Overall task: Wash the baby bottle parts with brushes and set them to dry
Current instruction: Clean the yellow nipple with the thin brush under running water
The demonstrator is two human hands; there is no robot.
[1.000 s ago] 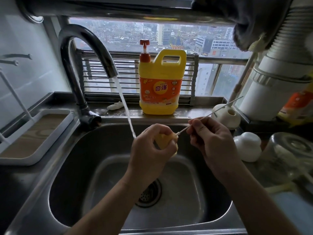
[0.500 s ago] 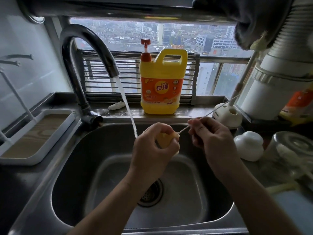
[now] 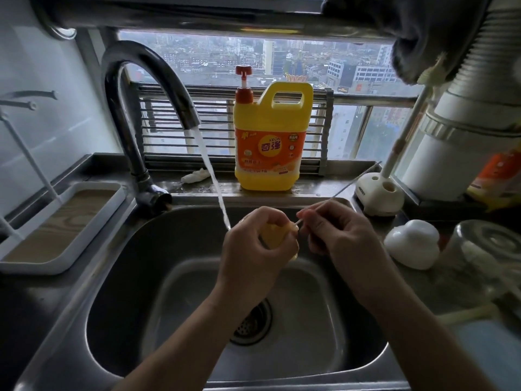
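Two hands over one sink (image 3: 135, 277).
Left hand (image 3: 253, 246) grips one yellow bottle part (image 3: 275, 235); right hand (image 3: 338, 235) pinches one thin brush (image 3: 353, 182).

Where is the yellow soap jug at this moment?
In the head view, the yellow soap jug stands upright on the ledge behind the sink, near centre, right of the faucet and left of the white brush holder.

A single camera, worn on the person's head, looked forward and steeply down into the sink (image 3: 127, 277) from close above. The left hand (image 3: 253, 244) and right hand (image 3: 335, 235) sat near the frame's middle (forearms entering from the bottom edge). Its wide lens bent the edges and reached the window (image 3: 214, 60) straight ahead, the tray (image 3: 33, 268) at far left and the tabletop (image 3: 439, 289) at the right edge.
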